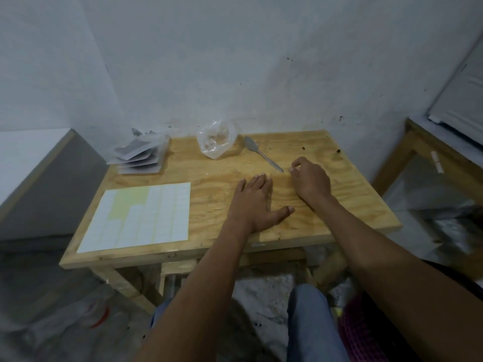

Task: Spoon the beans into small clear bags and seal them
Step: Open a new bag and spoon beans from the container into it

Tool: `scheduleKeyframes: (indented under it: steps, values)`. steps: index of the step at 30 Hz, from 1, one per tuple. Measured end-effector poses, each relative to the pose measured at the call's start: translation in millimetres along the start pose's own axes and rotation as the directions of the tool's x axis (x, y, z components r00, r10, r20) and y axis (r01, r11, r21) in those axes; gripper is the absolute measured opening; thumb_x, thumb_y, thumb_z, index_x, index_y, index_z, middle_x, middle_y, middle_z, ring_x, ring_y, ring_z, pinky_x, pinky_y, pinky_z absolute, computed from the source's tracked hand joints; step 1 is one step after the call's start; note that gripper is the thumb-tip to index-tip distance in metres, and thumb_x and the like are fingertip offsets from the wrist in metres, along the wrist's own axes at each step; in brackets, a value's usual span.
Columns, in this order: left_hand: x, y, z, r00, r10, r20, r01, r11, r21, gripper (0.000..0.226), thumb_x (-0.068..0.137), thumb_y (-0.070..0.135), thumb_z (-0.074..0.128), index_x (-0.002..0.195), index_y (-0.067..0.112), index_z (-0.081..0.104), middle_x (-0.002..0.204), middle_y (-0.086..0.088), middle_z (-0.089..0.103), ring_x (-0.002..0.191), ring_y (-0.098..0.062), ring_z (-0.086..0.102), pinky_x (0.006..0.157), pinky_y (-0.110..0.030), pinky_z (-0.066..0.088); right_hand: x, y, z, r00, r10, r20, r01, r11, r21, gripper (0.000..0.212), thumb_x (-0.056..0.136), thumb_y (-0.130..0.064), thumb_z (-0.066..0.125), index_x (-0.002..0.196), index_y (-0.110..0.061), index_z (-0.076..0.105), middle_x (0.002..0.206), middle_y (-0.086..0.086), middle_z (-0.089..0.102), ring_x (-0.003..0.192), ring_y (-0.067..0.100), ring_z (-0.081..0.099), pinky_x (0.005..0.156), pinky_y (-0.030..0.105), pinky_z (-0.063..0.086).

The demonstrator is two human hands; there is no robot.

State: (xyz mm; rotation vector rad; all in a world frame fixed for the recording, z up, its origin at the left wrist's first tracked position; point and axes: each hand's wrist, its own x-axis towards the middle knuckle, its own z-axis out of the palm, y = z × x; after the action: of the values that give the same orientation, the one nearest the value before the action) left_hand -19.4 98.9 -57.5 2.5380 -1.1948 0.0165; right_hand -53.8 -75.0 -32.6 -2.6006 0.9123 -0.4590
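Observation:
A clear plastic bag with a few beans [216, 140] stands at the back middle of the wooden table [339, 205]. A metal spoon [262, 153] lies just right of it, handle pointing toward me. A stack of small clear bags [141, 156] lies at the back left. My left hand [254, 202] rests flat on the table, fingers straight and thumb spread. My right hand [309, 180] hovers just right of the spoon's handle tip, fingers loosely curled, holding nothing.
A sheet of white stickers [141, 218], partly peeled, lies at the table's front left. A grey box [39, 184] stands to the left, another wooden table [431, 152] to the right. White walls close the corner behind.

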Motion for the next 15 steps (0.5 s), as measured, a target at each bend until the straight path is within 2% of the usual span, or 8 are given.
scheduleKeyframes:
  steps: [2, 5, 12, 14, 15]
  values:
    - [0.1, 0.4, -0.3, 1.000, -0.008, 0.005, 0.008, 1.000, 0.001, 0.103, 0.086, 0.083, 0.040, 0.160, 0.013, 0.027, 0.169, -0.007, 0.022, 0.157, -0.020, 0.015, 0.128, -0.048, 0.008, 0.2, -2.1, 0.1, 0.999, -0.020, 0.034, 0.022, 0.996, -0.083, 0.027, 0.106, -0.032, 0.049, 0.126, -0.016, 0.059, 0.111, 0.011, 0.071, 0.103, 0.033, 0.066, 0.072, 0.035, 0.042]
    - [-1.1, 1.9, -1.9, 1.000, -0.011, 0.007, 0.011, 1.000, -0.002, 0.102, 0.087, 0.082, 0.042, 0.160, 0.013, 0.027, 0.170, -0.007, 0.021, 0.158, -0.020, 0.014, 0.128, -0.048, 0.007, 2.2, -5.5, -0.2, 0.999, -0.012, 0.048, 0.019, 0.988, -0.151, 0.025, 0.106, -0.031, 0.049, 0.121, -0.013, 0.058, 0.109, 0.011, 0.071, 0.100, 0.033, 0.066, 0.071, 0.036, 0.042]
    - [-2.4, 2.6, -2.1, 1.000, -0.008, 0.002, 0.008, 1.000, 0.018, 0.102, 0.087, 0.083, 0.038, 0.161, 0.014, 0.024, 0.170, -0.006, 0.019, 0.158, -0.019, 0.013, 0.128, -0.047, 0.006, 2.5, -6.4, 6.1, 1.000, -0.018, 0.007, 0.020, 0.984, -0.178, 0.027, 0.109, -0.026, 0.041, 0.120, -0.007, 0.057, 0.106, 0.013, 0.071, 0.096, 0.034, 0.067, 0.069, 0.037, 0.039]
    - [-2.4, 3.0, -1.6, 1.000, -0.007, -0.007, 0.007, 1.000, 0.024, 0.102, 0.086, 0.084, 0.038, 0.160, 0.014, 0.028, 0.169, -0.006, 0.022, 0.157, -0.020, 0.017, 0.128, -0.048, 0.009, 3.5, -6.7, 4.1, 0.999, 0.040, -0.029, -0.042, 0.995, -0.091, 0.032, 0.110, -0.026, 0.037, 0.118, -0.005, 0.060, 0.105, 0.014, 0.070, 0.096, 0.034, 0.067, 0.068, 0.036, 0.040]
    - [-1.4, 3.1, -2.4, 1.000, -0.009, -0.017, 0.010, 1.000, 0.030, 0.101, 0.086, 0.083, 0.040, 0.158, 0.014, 0.033, 0.167, -0.006, 0.028, 0.155, -0.021, 0.022, 0.127, -0.048, 0.013, 5.2, -6.6, 1.4, 0.994, 0.104, -0.043, -0.103, 0.994, 0.031, 0.035, 0.109, -0.025, 0.036, 0.114, -0.004, 0.063, 0.102, 0.014, 0.070, 0.094, 0.034, 0.066, 0.068, 0.035, 0.040]
